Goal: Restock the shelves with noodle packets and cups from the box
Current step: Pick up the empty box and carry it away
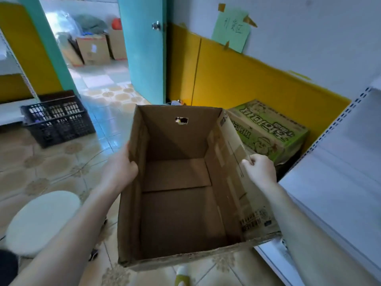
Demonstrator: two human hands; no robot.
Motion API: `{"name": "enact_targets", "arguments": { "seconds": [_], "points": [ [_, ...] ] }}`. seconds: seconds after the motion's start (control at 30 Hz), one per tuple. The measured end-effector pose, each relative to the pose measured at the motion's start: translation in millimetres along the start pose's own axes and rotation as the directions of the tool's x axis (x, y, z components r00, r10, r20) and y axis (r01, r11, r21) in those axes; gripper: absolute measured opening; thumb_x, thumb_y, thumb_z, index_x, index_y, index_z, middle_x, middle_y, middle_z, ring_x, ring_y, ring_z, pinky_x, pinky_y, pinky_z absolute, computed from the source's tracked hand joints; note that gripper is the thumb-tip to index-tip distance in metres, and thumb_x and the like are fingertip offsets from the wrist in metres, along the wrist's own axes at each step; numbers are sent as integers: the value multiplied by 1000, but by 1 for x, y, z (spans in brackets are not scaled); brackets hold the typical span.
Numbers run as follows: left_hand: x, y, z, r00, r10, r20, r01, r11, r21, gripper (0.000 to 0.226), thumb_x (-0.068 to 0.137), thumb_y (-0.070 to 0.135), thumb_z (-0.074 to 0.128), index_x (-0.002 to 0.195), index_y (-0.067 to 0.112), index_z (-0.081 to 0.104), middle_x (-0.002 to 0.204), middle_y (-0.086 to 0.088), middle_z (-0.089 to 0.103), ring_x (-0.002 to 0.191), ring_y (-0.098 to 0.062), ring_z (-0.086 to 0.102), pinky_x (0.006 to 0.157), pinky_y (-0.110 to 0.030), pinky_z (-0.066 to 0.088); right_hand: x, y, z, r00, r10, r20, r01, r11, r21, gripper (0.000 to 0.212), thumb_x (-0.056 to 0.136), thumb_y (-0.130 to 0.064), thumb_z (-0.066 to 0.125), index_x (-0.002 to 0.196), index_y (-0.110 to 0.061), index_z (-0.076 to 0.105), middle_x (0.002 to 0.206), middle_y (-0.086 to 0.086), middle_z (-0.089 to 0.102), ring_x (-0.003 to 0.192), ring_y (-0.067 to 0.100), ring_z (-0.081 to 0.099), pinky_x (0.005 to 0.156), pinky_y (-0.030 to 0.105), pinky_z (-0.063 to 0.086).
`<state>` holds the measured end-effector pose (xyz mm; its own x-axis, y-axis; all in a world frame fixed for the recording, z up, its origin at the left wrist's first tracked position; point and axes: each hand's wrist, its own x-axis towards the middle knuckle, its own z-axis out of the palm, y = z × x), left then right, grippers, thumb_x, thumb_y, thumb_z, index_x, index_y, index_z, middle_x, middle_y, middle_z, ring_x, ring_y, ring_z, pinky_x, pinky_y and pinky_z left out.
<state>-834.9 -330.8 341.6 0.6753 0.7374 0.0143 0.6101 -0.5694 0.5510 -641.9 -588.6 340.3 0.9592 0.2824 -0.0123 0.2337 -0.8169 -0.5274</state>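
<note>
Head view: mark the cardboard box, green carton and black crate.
cardboard box (179, 213): head view, on its bare inner floor.
green carton (268, 126): head view, on its printed top face.
black crate (61, 126): head view, on its near lattice wall.

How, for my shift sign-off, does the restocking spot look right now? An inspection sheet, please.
surface: tiled floor, patterned.
job's things: cardboard box, open-topped and held up, no packets or cups seen inside; white shelves at the right.
clutter: black crate on the floor at the left; green printed carton by the wall; round white stool.
hands: left hand grips the box's left wall; right hand pinches its right side.
cables: nothing seen.
surroundings: teal door standing open, stacked cartons beyond it; green paper note taped to the wall.
</note>
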Motion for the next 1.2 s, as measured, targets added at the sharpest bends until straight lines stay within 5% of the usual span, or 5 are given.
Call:
{"name": "enact_targets", "arguments": {
  "seconds": [0.17, 0.43, 0.7, 1.03, 1.2],
  "points": [
    [83, -4, 0, 997, -60, -52, 59, 998, -20, 62, 83, 3, 46, 141, 21, 30, 92, -15, 61, 73, -32, 58, 59, -35, 48, 95, -47, 24, 996, -77, 53, 78, 997, -3, 26, 93, -23, 50, 93, -1, 64, 86, 14, 66, 75, 28, 59, 65, 34, 48],
    [190, -3, -4, 984, -151, -99, 147, 988, -55, 65, 84, 2, 45, 142, 24, 26, 90, -15, 63, 72, -30, 59, 55, -36, 49, 216, -116, 55, 980, -165, 111, 170, 985, -34, 27, 94, -23, 50, 101, -2, 64, 91, 15, 66, 69, 25, 52, 62, 31, 43],
    [313, -7, -8, 986, -132, -97, 127, 990, -61, 64, 87, 3, 44, 144, 22, 24, 88, -7, 56, 55, -11, 47, 41, -20, 28, 318, -173, 95, 982, -162, 95, 164, 986, -18, 26, 93, -23, 51, 95, -2, 65, 89, 15, 66, 79, 32, 60, 68, 39, 49],
    [511, -2, -2, 998, 42, 55, -42, 999, 16, 60, 86, 5, 46, 140, 24, 29, 114, -16, 61, 91, -33, 60, 70, -35, 50, 414, -222, 128, 998, 55, -20, -55, 998, -6, 27, 92, -21, 50, 93, 1, 64, 85, 17, 65, 78, 33, 59, 68, 37, 48],
    [587, 16, 20, 983, 137, 126, -138, 990, 5, 57, 83, 6, 46, 135, 25, 31, 109, -13, 62, 88, -34, 61, 72, -40, 54, 458, -224, 135, 984, 164, -62, -165, 986, 0, 26, 93, -23, 49, 90, -1, 63, 84, 15, 65, 68, 25, 54, 58, 29, 37]
  ]
}}
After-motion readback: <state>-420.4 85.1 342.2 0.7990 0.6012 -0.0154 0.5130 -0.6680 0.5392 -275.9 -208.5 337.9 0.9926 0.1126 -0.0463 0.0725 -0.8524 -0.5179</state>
